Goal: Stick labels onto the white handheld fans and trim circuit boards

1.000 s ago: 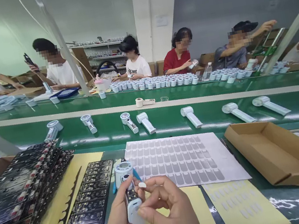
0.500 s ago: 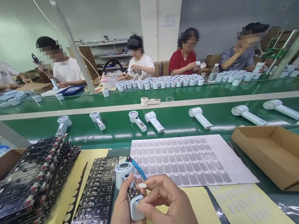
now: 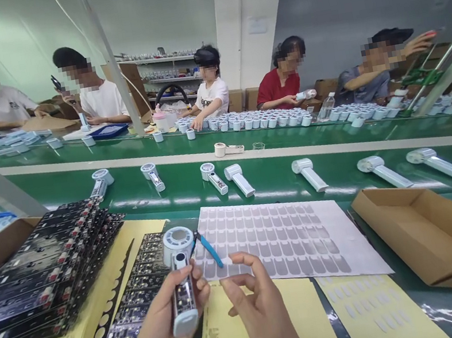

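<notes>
A pale blue handheld fan (image 3: 178, 253) is gripped by its handle in my left hand (image 3: 164, 314), its round head pointing away from me. The handle's open face shows a circuit board, with a pale blue cap at the near end. My right hand (image 3: 259, 309) hovers just right of it, thumb and index finger apart, above yellow backing paper (image 3: 289, 327). A small whitish patch shows by the index fingertip; I cannot make out what it is. Blue-handled cutters (image 3: 209, 250) lie beyond, partly on a white sheet of grey stickers (image 3: 273, 236).
Circuit board panels (image 3: 51, 269) are stacked at left, with another panel (image 3: 138, 295) beside the fan. A cardboard tray (image 3: 434, 237) stands at right. Several fans lie along the green belt (image 3: 177, 192). Co-workers sit across it behind rows of fan heads (image 3: 261, 119).
My right hand has moved off the fan and its fingers have spread. The fan has shifted left and turned its open handle face more toward me. A co-worker opposite has reached to the fan heads.
</notes>
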`<act>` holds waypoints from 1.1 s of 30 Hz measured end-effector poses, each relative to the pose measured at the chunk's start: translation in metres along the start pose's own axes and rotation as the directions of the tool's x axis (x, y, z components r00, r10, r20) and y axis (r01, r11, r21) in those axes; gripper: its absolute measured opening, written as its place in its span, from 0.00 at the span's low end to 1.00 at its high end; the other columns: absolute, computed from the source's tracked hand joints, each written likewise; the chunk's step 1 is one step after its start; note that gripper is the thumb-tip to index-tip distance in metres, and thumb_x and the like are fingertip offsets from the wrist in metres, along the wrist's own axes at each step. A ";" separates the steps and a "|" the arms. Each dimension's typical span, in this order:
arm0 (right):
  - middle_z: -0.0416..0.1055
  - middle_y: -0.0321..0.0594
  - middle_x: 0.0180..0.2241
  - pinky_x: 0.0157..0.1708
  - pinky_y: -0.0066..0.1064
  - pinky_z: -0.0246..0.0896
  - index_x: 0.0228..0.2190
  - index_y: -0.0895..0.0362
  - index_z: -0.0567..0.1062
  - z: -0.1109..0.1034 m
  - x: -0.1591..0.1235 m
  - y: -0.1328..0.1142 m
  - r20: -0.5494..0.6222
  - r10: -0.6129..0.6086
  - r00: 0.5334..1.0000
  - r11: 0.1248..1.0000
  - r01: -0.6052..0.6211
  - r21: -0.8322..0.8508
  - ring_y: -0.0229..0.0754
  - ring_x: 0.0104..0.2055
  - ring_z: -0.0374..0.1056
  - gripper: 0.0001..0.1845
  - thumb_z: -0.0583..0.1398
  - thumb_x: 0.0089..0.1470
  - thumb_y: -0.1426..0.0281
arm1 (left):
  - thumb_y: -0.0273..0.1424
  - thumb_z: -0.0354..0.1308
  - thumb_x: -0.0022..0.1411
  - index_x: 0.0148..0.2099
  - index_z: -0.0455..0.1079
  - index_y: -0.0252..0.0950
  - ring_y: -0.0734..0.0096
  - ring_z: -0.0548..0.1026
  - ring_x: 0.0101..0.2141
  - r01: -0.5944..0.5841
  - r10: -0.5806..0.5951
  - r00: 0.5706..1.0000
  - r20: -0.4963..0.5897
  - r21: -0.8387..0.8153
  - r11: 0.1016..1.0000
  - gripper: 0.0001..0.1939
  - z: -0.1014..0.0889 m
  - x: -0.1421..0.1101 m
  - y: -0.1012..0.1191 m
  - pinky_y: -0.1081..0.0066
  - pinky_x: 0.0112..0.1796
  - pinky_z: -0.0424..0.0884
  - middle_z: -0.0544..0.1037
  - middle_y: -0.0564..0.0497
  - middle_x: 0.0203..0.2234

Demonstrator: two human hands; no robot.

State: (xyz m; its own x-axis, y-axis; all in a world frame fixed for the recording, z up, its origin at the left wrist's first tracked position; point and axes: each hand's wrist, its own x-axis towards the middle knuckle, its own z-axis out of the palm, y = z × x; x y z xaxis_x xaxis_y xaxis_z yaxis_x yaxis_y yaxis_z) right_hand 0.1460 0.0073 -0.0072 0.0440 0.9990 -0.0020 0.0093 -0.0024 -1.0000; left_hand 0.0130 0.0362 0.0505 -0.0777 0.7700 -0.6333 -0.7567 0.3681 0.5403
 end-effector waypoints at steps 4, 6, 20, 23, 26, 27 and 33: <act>0.72 0.41 0.46 0.27 0.29 0.65 0.30 0.54 0.74 -0.004 -0.001 0.020 0.163 0.014 0.986 0.978 0.021 -0.209 0.37 0.30 0.69 0.06 0.62 0.58 0.66 | 0.16 0.60 0.56 0.33 0.78 0.26 0.55 0.83 0.39 -0.163 0.153 0.987 0.057 0.275 0.948 0.06 -0.026 0.008 0.007 0.61 0.45 0.80 0.82 0.38 0.32; 0.73 0.38 0.41 0.31 0.30 0.66 0.29 0.53 0.73 -0.002 -0.004 0.027 0.187 -0.001 0.982 0.957 0.055 -0.283 0.38 0.30 0.70 0.03 0.62 0.55 0.72 | 0.18 0.64 0.52 0.33 0.79 0.28 0.51 0.81 0.45 -0.172 0.132 0.982 0.136 0.349 0.921 0.06 -0.034 0.009 0.004 0.61 0.50 0.77 0.84 0.38 0.35; 0.70 0.40 0.42 0.32 0.27 0.64 0.29 0.54 0.69 -0.016 -0.003 0.014 0.320 0.009 0.947 0.997 0.015 -0.073 0.42 0.40 0.70 0.06 0.61 0.57 0.70 | 0.29 0.71 0.44 0.39 0.81 0.33 0.48 0.80 0.46 -0.144 0.036 0.971 0.237 0.455 0.879 0.16 -0.042 0.020 -0.012 0.57 0.56 0.68 0.84 0.39 0.41; 0.69 0.39 0.40 0.35 0.28 0.63 0.30 0.54 0.70 -0.025 0.001 -0.006 0.305 0.000 0.952 1.000 0.002 -0.007 0.41 0.40 0.69 0.06 0.61 0.58 0.67 | 0.32 0.74 0.43 0.41 0.81 0.33 0.51 0.81 0.44 -0.178 0.053 0.968 0.245 0.521 0.835 0.21 -0.032 0.017 -0.014 0.61 0.51 0.72 0.84 0.40 0.40; 0.68 0.38 0.38 0.32 0.27 0.62 0.29 0.54 0.71 -0.027 0.003 -0.018 0.309 -0.004 0.951 0.998 0.025 -0.064 0.40 0.38 0.67 0.05 0.61 0.56 0.69 | 0.33 0.75 0.43 0.39 0.80 0.34 0.57 0.81 0.39 -0.271 0.148 0.953 0.265 0.520 0.810 0.19 -0.019 0.015 -0.016 0.68 0.43 0.74 0.84 0.42 0.35; 0.67 0.37 0.38 0.30 0.27 0.62 0.28 0.53 0.71 -0.025 0.002 -0.018 0.302 0.011 0.953 0.995 0.019 -0.097 0.40 0.37 0.67 0.04 0.61 0.55 0.70 | 0.32 0.74 0.43 0.37 0.79 0.34 0.58 0.81 0.37 -0.295 0.185 0.948 0.258 0.504 0.812 0.16 -0.016 0.015 -0.015 0.69 0.41 0.74 0.84 0.43 0.33; 0.69 0.35 0.37 0.32 0.29 0.65 0.26 0.54 0.72 0.003 -0.006 0.021 0.191 -0.056 0.980 0.910 0.129 -0.394 0.36 0.29 0.70 0.08 0.63 0.50 0.78 | 0.25 0.72 0.39 0.28 0.76 0.33 0.50 0.83 0.36 -0.213 0.135 0.972 0.192 0.483 0.849 0.11 -0.015 0.018 -0.002 0.61 0.45 0.76 0.80 0.45 0.24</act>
State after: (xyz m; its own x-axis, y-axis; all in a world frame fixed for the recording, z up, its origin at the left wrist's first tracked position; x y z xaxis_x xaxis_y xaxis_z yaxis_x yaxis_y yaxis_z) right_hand 0.1426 0.0014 -0.0286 -0.1483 0.9876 0.0519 0.4081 0.1089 -0.9064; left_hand 0.0033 0.0419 0.0299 -0.0534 0.8981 -0.4365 -0.3127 0.4001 0.8614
